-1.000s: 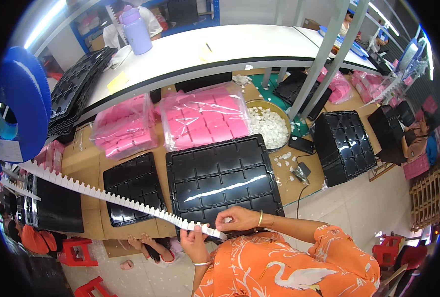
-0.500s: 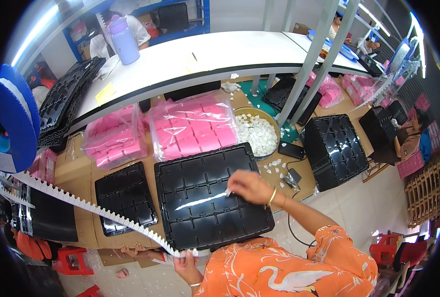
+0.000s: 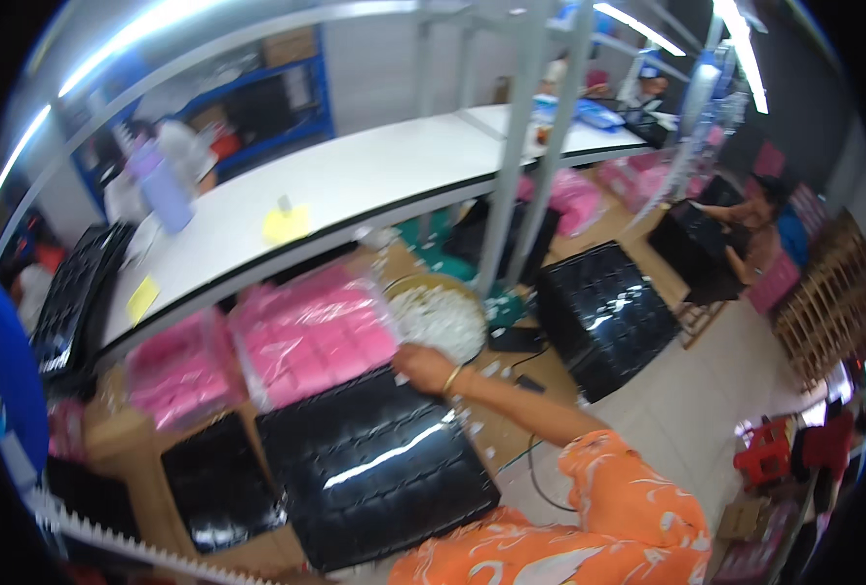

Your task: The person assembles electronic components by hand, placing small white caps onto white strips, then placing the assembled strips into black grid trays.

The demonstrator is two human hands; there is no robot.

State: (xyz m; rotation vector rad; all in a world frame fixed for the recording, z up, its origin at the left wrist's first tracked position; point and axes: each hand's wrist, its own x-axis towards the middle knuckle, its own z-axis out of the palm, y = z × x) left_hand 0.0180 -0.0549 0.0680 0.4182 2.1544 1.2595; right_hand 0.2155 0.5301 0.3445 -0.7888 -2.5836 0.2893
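Observation:
My right hand (image 3: 425, 370) hovers over the far right corner of a large black moulded plastic tray (image 3: 374, 453). Its fingers are pinched on a small white piece (image 3: 401, 379), which is blurred. Just beyond the hand, a round yellowish bowl (image 3: 394, 285) is heaped with white pieces (image 3: 441, 324). A white toothed strip (image 3: 126, 542) runs from a blue reel (image 3: 9, 361) at the left down to the lower edge. My left hand is out of the picture.
Pink items in clear bags (image 3: 316, 336) lie behind the tray. A smaller black tray (image 3: 220, 483) is on its left, a black tray stack (image 3: 608, 317) on its right. Grey metal posts (image 3: 511, 166) rise by a white bench (image 3: 355, 161). Another person (image 3: 759, 224) sits at far right.
My right hand has moved from above the tray's middle to its far right corner, near the bowl. The view has swung, and my left hand with the strip's end has left it.

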